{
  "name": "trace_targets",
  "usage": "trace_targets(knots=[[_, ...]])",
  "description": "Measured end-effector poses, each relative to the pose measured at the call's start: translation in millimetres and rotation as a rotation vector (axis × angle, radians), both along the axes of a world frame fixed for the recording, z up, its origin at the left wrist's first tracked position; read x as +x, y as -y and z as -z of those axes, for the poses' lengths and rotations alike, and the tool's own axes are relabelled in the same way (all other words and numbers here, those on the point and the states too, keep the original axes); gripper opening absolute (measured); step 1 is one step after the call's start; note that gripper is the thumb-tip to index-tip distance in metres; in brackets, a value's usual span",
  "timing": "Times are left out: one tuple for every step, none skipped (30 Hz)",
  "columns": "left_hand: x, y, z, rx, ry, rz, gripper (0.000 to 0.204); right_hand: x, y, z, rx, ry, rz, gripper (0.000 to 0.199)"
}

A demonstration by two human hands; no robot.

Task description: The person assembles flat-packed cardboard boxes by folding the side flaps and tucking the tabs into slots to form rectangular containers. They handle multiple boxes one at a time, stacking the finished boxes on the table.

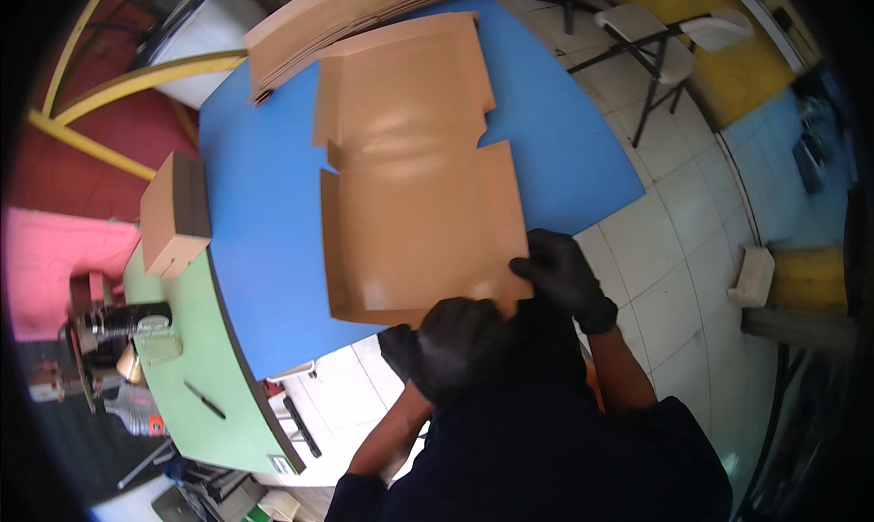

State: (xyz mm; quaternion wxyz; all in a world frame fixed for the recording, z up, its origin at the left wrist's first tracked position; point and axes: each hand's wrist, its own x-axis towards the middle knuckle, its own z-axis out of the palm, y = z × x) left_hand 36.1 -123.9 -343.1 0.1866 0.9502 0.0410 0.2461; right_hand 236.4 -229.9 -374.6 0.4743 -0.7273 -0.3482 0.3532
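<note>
An unfolded brown cardboard box [410,222] lies on the blue table, its side flaps raised and its lid part spread toward the far side. Both hands wear black gloves. My left hand [455,344] is closed at the near edge of the box, slightly blurred, with its fingers partly hidden. At the box's near right corner, my right hand [564,276] pinches the side flap between thumb and fingers.
Flat cardboard pieces [337,21] are stacked at the table's far edge. To the left, a green table [196,340] bears a knife [205,400], a black cylindrical object [132,319] and a brown box stack [175,214]. A folding chair [646,44] stands at far right.
</note>
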Motion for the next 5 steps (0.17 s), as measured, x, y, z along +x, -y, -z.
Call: trace_targets(knots=[[-8.0,-0.1,2.2,-0.009,-0.119,-0.105,0.022,-6.7,-2.9,6.0,0.076,0.005,0.006,0.022],[-9.5,-3.2,9.8,-0.078,-0.029,-0.169,0.025,-11.9,-4.6,9.3,0.061,-0.019,0.054,0.024],[-8.9,-6.5,18.3,-0.165,-0.014,-0.213,0.027,-17.2,3.0,9.9,0.127,0.062,-0.008,0.026],[-7.2,-11.5,25.7,-0.230,-0.043,-0.221,0.031,-24.4,11.9,11.7,0.181,0.149,-0.013,0.029],[-41.9,-16.4,8.2,-0.259,-0.009,-0.057,0.031,-33.0,21.4,14.1,0.225,-0.159,-0.112,0.032]])
